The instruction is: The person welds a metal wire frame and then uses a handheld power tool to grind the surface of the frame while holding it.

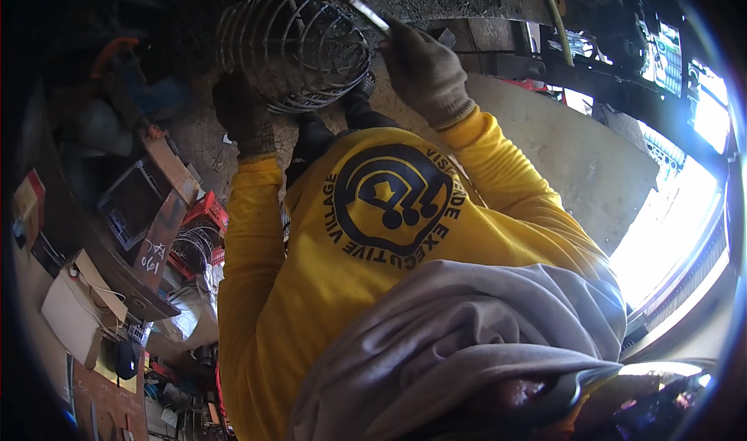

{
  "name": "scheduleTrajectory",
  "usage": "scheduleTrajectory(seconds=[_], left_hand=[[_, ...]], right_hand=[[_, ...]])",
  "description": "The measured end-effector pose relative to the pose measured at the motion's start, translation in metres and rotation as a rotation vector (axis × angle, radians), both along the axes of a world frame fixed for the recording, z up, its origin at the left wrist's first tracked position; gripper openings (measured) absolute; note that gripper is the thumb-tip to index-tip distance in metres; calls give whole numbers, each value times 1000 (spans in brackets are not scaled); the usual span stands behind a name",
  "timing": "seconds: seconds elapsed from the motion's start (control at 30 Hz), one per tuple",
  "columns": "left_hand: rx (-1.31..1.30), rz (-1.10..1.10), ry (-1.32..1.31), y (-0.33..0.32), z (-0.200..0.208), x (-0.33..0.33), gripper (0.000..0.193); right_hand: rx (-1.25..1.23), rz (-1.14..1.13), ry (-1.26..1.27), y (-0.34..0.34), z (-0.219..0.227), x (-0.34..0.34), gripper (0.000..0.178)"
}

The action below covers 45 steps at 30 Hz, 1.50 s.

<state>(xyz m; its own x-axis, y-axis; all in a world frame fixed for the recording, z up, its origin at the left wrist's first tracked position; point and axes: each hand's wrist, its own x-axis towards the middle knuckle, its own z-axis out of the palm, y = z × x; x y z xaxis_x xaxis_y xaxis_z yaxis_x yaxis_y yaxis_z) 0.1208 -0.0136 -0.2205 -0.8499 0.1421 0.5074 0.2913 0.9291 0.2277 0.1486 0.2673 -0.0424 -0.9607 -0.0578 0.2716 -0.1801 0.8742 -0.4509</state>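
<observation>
A coil of metal rod (299, 48), wound in many loops like a large spring, lies on its side at the top, just beyond my feet. My left hand (243, 113), in a dark work glove, is closed at the coil's near left edge; its fingertips are lost in shadow. Over the right end of the coil, my right hand (426, 74) in a knitted glove is wrapped round the handle of a hammer (369, 13). The hammer's dark head is above the coil's far right side, and I cannot tell whether it touches.
A flat board or sheet (560, 145) lies to my right, beside bright openings. At the left are a wooden table (117, 262), a red crate (206, 211) with coiled wire, and an orange-and-blue tool (117, 56). A rod (556, 25) stands at the upper right.
</observation>
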Motion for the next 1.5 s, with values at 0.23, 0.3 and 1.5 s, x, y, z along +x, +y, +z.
scheduleTrajectory(seconds=[0.23,0.3,1.5], left_hand=[[-58,-15,-138,-4,-3,-4,28],[-72,-20,-58,-4,-2,-5,26],[47,-25,-22,-1,10,0,35]], right_hand=[[-144,-69,43,-2,21,8,28],[-190,-93,22,1,17,15,28],[-9,-94,-55,11,4,39,38]])
